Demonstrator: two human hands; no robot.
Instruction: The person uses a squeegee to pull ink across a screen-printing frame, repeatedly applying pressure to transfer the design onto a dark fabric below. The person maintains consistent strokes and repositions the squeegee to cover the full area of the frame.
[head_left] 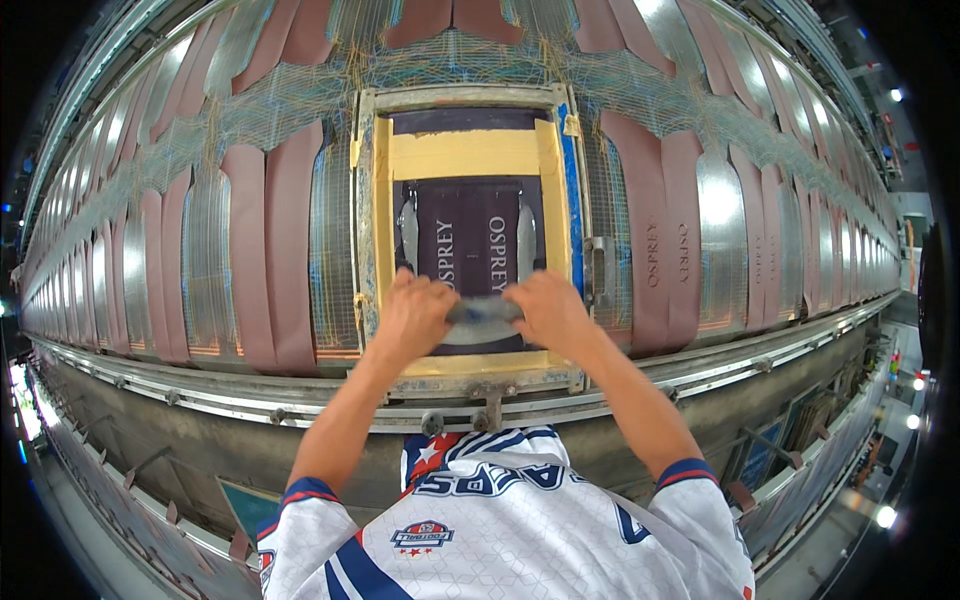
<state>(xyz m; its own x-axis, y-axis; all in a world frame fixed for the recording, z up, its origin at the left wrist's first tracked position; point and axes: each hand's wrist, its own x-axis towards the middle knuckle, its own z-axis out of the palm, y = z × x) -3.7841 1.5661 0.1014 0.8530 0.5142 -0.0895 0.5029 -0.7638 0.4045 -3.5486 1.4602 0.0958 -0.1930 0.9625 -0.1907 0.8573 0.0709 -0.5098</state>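
Observation:
My left hand [418, 310] and my right hand [548, 310] grip the two ends of a squeegee [482, 315], which looks slightly blurred, low inside a screen-printing frame [467, 98]. Yellow tape [465, 150] lines the frame, and blue tape [576, 200] runs along its right side. Between the taped borders, the dark stencil area [470, 205] shows pale lettering in two columns, with smeared grey-white material at its sides. A metal handle [600, 270] sits on the frame's right edge.
The long curved-looking printing table [335, 250] holds rows of mauve strips [250, 250] at both sides and behind the frame, some on the right printed with lettering [655, 250]. A metal rail [250, 400] runs along the near edge. A similar edge lies behind me at the bottom.

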